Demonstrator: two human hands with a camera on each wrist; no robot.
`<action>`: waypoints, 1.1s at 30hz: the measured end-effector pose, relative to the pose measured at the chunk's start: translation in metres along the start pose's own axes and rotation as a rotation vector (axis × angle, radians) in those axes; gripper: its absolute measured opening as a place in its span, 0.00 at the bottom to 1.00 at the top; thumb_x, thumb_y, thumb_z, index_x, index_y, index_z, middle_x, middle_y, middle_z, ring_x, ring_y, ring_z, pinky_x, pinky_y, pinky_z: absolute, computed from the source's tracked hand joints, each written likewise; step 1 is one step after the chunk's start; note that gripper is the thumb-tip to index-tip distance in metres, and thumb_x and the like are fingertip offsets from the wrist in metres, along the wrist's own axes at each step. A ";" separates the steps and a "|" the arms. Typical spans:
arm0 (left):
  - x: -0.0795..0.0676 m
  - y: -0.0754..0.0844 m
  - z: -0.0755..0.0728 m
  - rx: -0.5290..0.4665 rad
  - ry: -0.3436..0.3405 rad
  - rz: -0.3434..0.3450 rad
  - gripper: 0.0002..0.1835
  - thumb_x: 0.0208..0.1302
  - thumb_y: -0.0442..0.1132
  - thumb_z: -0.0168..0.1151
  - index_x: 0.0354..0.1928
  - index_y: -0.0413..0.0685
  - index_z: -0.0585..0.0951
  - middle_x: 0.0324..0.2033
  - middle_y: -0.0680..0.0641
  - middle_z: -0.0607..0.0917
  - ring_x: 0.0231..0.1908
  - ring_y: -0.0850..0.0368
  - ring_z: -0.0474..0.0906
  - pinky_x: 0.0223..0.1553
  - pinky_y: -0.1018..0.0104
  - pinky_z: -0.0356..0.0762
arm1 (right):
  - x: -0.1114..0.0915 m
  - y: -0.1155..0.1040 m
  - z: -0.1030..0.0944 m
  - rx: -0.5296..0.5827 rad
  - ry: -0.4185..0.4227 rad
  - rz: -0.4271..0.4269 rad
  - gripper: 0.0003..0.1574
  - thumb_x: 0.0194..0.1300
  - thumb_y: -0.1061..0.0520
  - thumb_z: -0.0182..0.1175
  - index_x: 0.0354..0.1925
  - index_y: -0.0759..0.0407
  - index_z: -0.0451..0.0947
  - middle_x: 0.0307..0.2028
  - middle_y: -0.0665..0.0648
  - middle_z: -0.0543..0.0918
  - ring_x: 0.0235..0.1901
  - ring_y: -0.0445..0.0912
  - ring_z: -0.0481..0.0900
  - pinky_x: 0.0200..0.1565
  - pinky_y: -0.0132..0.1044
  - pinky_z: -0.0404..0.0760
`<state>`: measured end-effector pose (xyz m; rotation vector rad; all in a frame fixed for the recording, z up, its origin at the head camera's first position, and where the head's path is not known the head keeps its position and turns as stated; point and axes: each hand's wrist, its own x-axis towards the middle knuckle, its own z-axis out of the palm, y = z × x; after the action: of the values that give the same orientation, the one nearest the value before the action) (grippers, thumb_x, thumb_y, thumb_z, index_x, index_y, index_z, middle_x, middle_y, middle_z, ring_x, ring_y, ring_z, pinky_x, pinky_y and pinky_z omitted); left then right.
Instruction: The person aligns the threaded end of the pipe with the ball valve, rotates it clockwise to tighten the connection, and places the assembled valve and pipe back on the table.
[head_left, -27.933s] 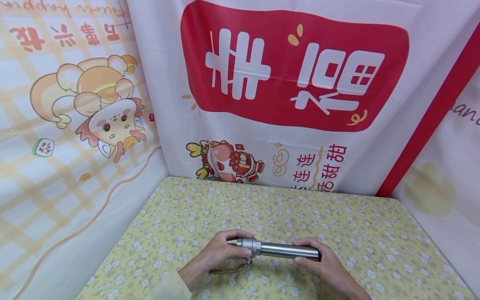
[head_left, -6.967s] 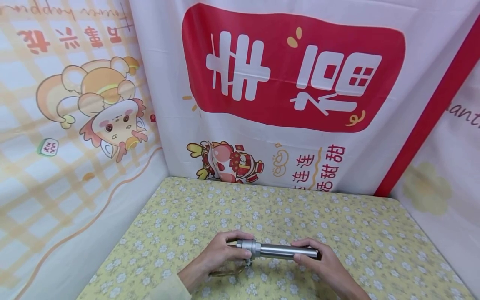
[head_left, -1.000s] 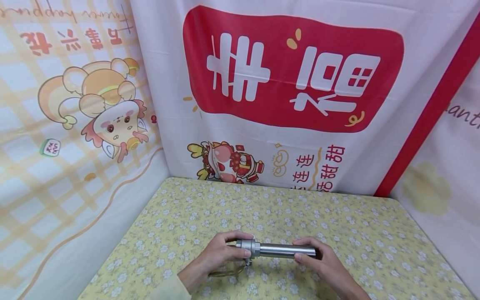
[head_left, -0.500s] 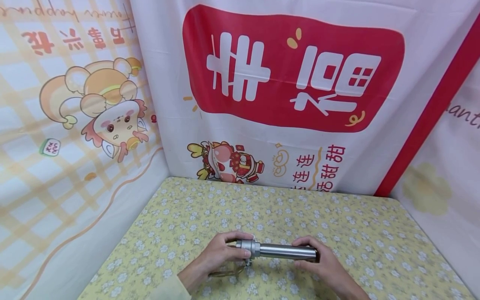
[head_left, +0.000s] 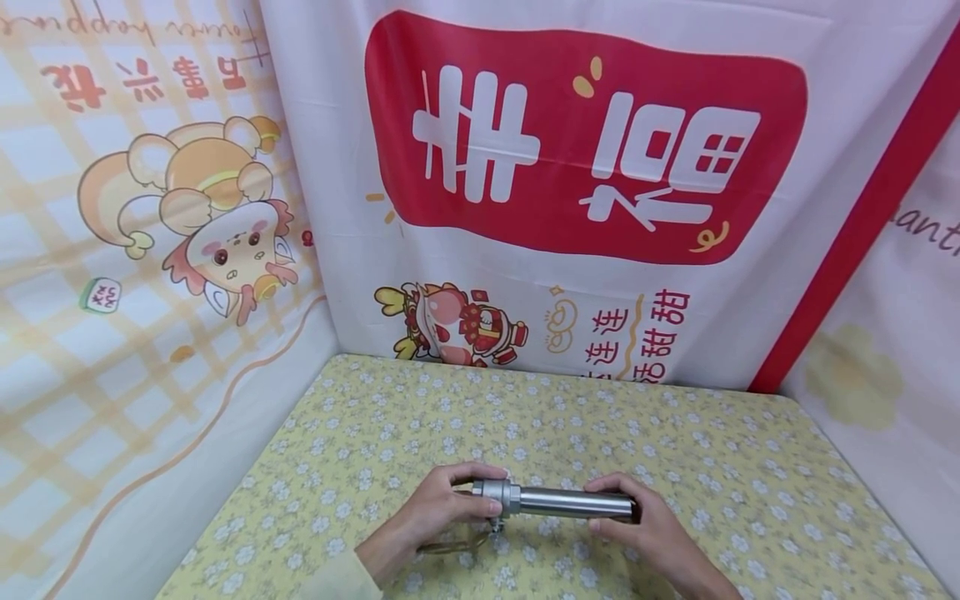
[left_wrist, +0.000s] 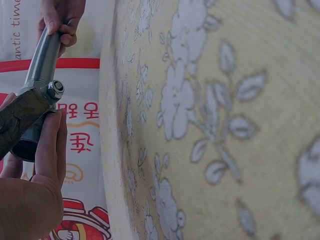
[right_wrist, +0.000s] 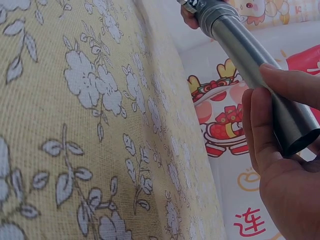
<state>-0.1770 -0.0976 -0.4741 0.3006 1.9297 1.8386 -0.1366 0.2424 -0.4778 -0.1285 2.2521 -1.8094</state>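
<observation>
A metal ball valve [head_left: 492, 492] and a smooth steel pipe [head_left: 558, 501] are joined end to end, held level above the table. My left hand [head_left: 431, 510] grips the valve body, thumb in front and fingers behind. Its lever handle [left_wrist: 22, 117], in a dark covering, points back below that hand, fixed by a nut [left_wrist: 57, 88]. With my right hand [head_left: 647, 523] I hold the pipe near its free end, thumb on one side and fingers on the other. The right wrist view shows that pipe end open and hollow. The joint inside the valve is hidden.
Beneath the hands lies a table with a yellow flowered cloth [head_left: 420, 417]. Printed white and red hangings [head_left: 585, 133] rise behind it, and others stand at the left [head_left: 187, 350] and right [head_left: 885, 333].
Since the oldest frame, the pipe's free end has come slightly left, closer to the valve. Over the last second, my right thumb has shifted down slightly on the pipe. My left hand stays put.
</observation>
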 end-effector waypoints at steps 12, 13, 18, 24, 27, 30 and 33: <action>0.000 0.000 0.000 -0.003 0.001 0.008 0.27 0.66 0.43 0.81 0.66 0.49 0.87 0.60 0.46 0.86 0.50 0.52 0.88 0.54 0.52 0.92 | 0.000 0.000 0.000 0.004 0.004 0.014 0.32 0.74 0.51 0.73 0.68 0.63 0.78 0.61 0.63 0.82 0.49 0.51 0.84 0.44 0.43 0.89; 0.000 0.000 0.000 -0.003 0.001 0.007 0.27 0.66 0.43 0.81 0.66 0.49 0.87 0.60 0.46 0.86 0.50 0.52 0.88 0.54 0.52 0.92 | 0.000 0.000 0.000 0.005 0.006 0.019 0.32 0.74 0.50 0.73 0.69 0.63 0.78 0.60 0.62 0.82 0.49 0.51 0.84 0.44 0.43 0.89; 0.001 0.000 0.000 -0.005 0.001 0.003 0.27 0.66 0.43 0.80 0.66 0.50 0.87 0.60 0.46 0.86 0.50 0.52 0.89 0.54 0.52 0.92 | 0.000 -0.001 0.001 0.000 0.018 0.036 0.33 0.74 0.49 0.73 0.69 0.62 0.79 0.60 0.62 0.83 0.48 0.51 0.84 0.44 0.43 0.88; 0.000 0.002 0.000 -0.006 0.001 0.001 0.27 0.66 0.43 0.81 0.66 0.50 0.87 0.60 0.45 0.86 0.50 0.52 0.89 0.55 0.52 0.92 | 0.000 -0.004 0.002 -0.005 0.028 0.053 0.34 0.73 0.45 0.74 0.68 0.61 0.80 0.59 0.63 0.83 0.47 0.51 0.85 0.43 0.44 0.88; 0.000 0.002 0.000 -0.002 0.002 0.004 0.27 0.66 0.43 0.81 0.66 0.49 0.87 0.60 0.45 0.86 0.50 0.52 0.89 0.55 0.52 0.92 | 0.000 -0.003 0.001 -0.001 0.025 0.056 0.34 0.73 0.45 0.73 0.68 0.60 0.80 0.58 0.62 0.84 0.46 0.52 0.85 0.43 0.44 0.88; 0.000 0.002 0.000 0.001 0.001 0.006 0.27 0.66 0.43 0.81 0.66 0.49 0.87 0.60 0.46 0.87 0.50 0.52 0.89 0.54 0.51 0.92 | 0.001 -0.003 0.001 0.008 0.019 0.057 0.32 0.74 0.44 0.72 0.68 0.59 0.80 0.55 0.61 0.84 0.45 0.51 0.85 0.43 0.44 0.88; 0.000 0.002 0.001 0.003 0.002 0.008 0.27 0.66 0.43 0.81 0.66 0.49 0.87 0.59 0.46 0.87 0.50 0.52 0.89 0.54 0.52 0.93 | 0.001 -0.003 0.000 0.020 0.011 0.058 0.31 0.75 0.44 0.71 0.67 0.59 0.81 0.50 0.59 0.85 0.43 0.51 0.83 0.41 0.44 0.86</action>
<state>-0.1771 -0.0969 -0.4719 0.3080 1.9357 1.8412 -0.1378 0.2416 -0.4749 -0.0490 2.2208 -1.8072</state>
